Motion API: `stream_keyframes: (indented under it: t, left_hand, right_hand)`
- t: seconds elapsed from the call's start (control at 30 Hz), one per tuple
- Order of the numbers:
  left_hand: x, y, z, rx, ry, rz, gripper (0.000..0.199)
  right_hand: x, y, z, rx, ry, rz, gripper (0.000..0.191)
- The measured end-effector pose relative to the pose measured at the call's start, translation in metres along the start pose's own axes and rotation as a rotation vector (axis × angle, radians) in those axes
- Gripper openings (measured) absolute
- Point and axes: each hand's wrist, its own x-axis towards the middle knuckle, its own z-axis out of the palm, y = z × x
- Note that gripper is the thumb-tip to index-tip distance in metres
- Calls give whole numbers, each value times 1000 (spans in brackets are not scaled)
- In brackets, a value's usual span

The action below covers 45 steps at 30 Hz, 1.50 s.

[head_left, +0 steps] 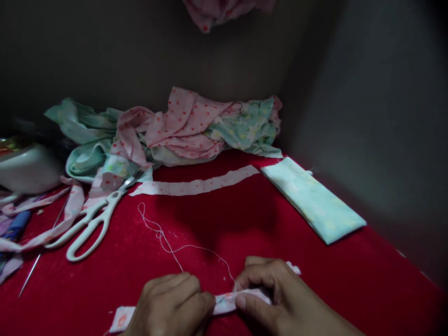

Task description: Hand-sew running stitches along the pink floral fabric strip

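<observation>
A narrow folded fabric strip, pale with pink print, stretches between my two hands near the front of the red cloth. My left hand is closed over its left part, and the strip's end pokes out past that hand. The thumb and fingers of my right hand pinch the strip further right. White thread runs from the strip in a loose loop over the red cloth and back toward my left hand. Whether a needle is in my fingers is hidden.
White-handled scissors lie at left beside a thin metal rod and fabric strips. A white bowl stands behind. Crumpled pink and green fabric lines the wall. A pale strip and folded green cloth lie on the red surface.
</observation>
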Motion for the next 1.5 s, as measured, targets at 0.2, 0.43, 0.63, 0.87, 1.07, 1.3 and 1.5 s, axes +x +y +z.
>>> stream_keyframes:
  t: [0.2, 0.43, 0.63, 0.87, 1.07, 1.3, 1.5]
  left_hand:
    - [-1, -2, 2, -9, 3, -3, 33]
    - [2, -1, 1, -32, -5, -11, 31]
    - [7, 1, -4, -101, -51, -57, 24]
    - [17, 7, -17, -145, -102, -99, 27]
    - [22, 13, -25, -209, -166, -201, 27]
    - [24, 12, -24, -219, -160, -196, 29]
    - [21, 10, -21, -220, -163, -184, 28]
  right_hand:
    - [-1, 0, 1, 0, 5, 2, 10]
    - [1, -7, 0, 5, 18, 31, 8]
    - [-2, -6, -3, 41, -26, 37, 9]
    - [-1, -8, -5, 117, -26, 7, 8]
    - [2, -14, -6, 214, -83, 17, 11]
    - [3, -20, -8, 302, -128, 39, 12]
    - [3, -20, -7, 330, -132, 62, 14]
